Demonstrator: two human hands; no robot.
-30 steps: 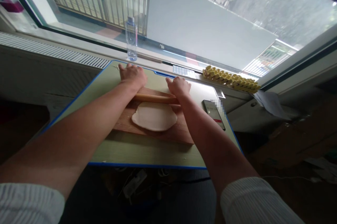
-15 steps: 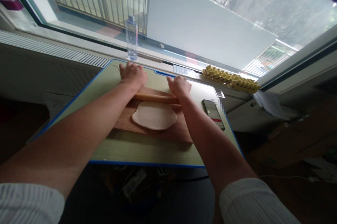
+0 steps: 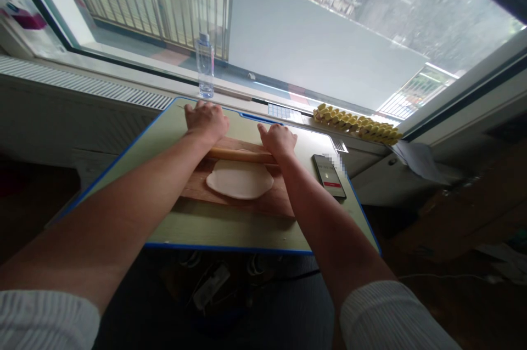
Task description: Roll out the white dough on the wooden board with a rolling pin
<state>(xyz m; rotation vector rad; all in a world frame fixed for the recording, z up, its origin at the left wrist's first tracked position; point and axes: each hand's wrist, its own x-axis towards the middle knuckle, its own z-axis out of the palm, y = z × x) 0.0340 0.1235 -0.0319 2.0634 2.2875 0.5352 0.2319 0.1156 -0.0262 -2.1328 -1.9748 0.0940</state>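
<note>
Your two hands at the pin (image 3: 242,156). Taking the dough (image 3: 240,181), flat on the board (image 3: 276,204), as clock centre, the pin lies across its far edge at 12. Your left hand (image 3: 207,120) is at 11 o'clock, your right hand (image 3: 280,140) between 1 and 2; fingers look bent, but the pin's ends are hidden, so closure cannot be told. The phone (image 3: 329,176) lies at 3 on the table (image 3: 230,233). Compared with half a second earlier, your hands keep their posture; the bottle (image 3: 205,70) appears lower in view, the table's near edge higher.
</note>
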